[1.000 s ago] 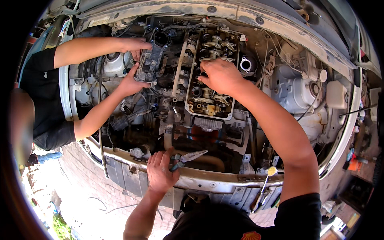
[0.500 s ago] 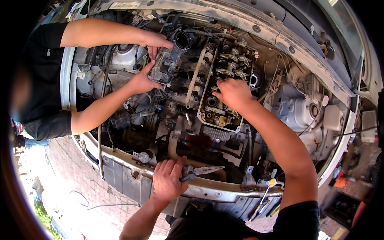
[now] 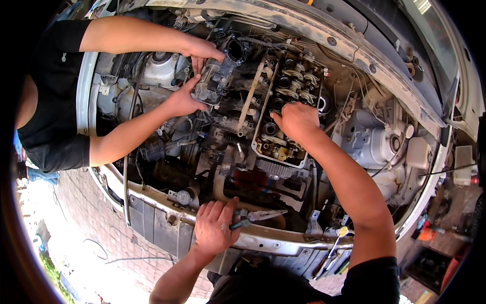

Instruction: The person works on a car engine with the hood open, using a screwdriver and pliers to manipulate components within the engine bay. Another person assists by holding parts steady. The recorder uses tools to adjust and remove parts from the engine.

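In my left hand [image 3: 215,227], at the front edge of the engine bay, is a pair of pliers [image 3: 266,215] with dark green handles, its jaws pointing right. My right hand [image 3: 297,120] reaches over the open cylinder head [image 3: 302,163], fingers curled down among the camshaft parts [image 3: 293,92]. What those fingertips grip, if anything, is hidden beneath the hand. At the left, a co-worker's two hands [image 3: 185,101] rest on a dark grey intake part [image 3: 208,86] with a round black opening.
A prop rod [image 3: 127,177] stands at the left of the bay. Several hand tools [image 3: 330,257] lie on the front panel at the right. The strut tower [image 3: 372,144] and a white reservoir [image 3: 418,152] sit farther right. A co-worker's dark sleeve [image 3: 63,152] leans in from the left.
The view has shifted slightly. My right hand's fingers have drawn in a little over the cylinder head. My left hand still holds the pliers, and the co-worker's hands stay on the intake part.
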The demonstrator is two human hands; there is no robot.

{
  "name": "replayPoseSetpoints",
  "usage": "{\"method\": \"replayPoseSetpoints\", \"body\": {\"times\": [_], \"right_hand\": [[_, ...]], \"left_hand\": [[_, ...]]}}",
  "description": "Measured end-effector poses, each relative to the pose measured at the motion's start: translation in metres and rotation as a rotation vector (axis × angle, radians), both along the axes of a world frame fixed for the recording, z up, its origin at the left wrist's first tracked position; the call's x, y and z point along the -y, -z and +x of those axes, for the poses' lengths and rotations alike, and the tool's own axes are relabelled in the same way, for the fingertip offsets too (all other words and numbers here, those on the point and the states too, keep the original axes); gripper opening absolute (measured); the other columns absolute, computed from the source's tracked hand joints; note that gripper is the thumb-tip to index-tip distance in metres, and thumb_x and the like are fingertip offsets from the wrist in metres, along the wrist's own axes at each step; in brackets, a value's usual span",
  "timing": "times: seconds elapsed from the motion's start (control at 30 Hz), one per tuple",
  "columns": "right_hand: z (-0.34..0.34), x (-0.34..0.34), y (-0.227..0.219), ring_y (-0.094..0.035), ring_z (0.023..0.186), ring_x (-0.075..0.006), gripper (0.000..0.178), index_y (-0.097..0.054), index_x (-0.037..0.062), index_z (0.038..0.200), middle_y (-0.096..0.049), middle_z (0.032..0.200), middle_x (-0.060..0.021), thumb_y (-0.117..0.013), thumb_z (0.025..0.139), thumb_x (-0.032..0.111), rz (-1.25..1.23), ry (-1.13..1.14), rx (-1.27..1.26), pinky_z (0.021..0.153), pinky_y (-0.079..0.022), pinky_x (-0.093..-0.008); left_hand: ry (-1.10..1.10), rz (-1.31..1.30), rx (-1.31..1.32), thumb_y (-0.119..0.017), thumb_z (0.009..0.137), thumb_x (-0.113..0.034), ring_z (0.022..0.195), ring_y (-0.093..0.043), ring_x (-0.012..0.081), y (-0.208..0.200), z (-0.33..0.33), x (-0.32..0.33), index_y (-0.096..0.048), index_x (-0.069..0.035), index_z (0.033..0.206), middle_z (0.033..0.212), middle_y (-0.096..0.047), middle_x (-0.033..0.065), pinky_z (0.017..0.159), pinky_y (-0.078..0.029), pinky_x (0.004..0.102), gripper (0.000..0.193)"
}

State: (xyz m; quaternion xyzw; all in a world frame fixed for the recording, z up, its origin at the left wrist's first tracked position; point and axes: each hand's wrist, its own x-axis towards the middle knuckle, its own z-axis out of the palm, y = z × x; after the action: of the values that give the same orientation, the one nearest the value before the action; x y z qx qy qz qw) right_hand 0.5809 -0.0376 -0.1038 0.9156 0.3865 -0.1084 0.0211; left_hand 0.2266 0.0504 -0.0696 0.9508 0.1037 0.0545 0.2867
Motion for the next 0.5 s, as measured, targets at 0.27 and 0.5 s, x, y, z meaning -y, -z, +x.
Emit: {"method": "replayPoseSetpoints", "body": {"times": [0.27, 0.5], "right_hand": [[0.001, -0.010, -0.017, -0.073, 0.117, -0.0324, 0.051, -0.076, 0.0051, 0.113, -0.077, 0.115, -0.0121, -0.067, 0.102, 0.055, -0.160, 0.136, -0.192, 0.095, -0.061, -0.0482], [0.007, 0.014, -0.020, -0.075, 0.106, -0.0354, 0.052, -0.074, 0.0051, 0.107, -0.078, 0.100, -0.0142, -0.068, 0.101, 0.057, 0.046, 0.134, -0.081, 0.091, -0.060, -0.0503]], "left_hand": [[-0.011, 0.016, 0.027, -0.075, 0.074, -0.015, 0.090, -0.063, 0.0371, 0.002, -0.002, 0.000, -0.067, -0.002, 0.135, 0.100, -0.063, 0.0146, 0.081, -0.050, 0.0484, 0.063], [-0.008, 0.013, 0.021, -0.075, 0.072, -0.015, 0.094, -0.064, 0.0374, 0.003, -0.001, 0.002, -0.066, -0.002, 0.135, 0.103, -0.064, 0.0154, 0.084, -0.051, 0.0488, 0.065]]}}
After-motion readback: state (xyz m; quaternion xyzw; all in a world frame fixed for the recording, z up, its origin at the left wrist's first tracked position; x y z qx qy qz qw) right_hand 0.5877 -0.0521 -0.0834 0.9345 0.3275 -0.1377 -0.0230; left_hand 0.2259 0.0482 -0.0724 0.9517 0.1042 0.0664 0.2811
